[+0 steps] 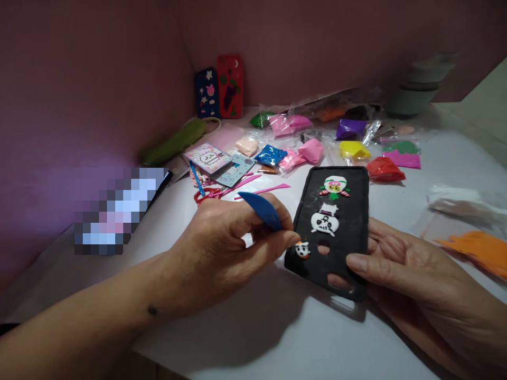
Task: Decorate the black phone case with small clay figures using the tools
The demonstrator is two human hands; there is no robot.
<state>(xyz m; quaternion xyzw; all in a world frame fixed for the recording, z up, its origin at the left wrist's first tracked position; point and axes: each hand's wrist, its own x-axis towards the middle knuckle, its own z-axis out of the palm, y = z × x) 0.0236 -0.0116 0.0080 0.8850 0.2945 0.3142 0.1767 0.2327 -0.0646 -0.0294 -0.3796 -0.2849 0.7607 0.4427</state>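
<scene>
My right hand (400, 264) grips a black phone case (344, 211) by its lower right edge, thumb on the face and fingers behind. Small clay figures sit on the case: a white head with green and pink parts (335, 187) near the top, a white figure with black marks (325, 222) in the middle, and a small orange-and-white face (302, 249) at the lower left. Pinched in my left hand (241, 237) is a blue plastic modelling knife (261, 208), its blade pointing up and left. My left fingertips are at the case's left edge, by the small face.
Bags of coloured clay (271, 154) lie across the back, with orange clay (477, 250) at the right. Red-handled scissors (203, 196), pink tools (263, 191) and cards (209, 157) lie behind my left hand. A blurred-out phone (122, 211) is left; two decorated cases (230, 87) lean on the wall.
</scene>
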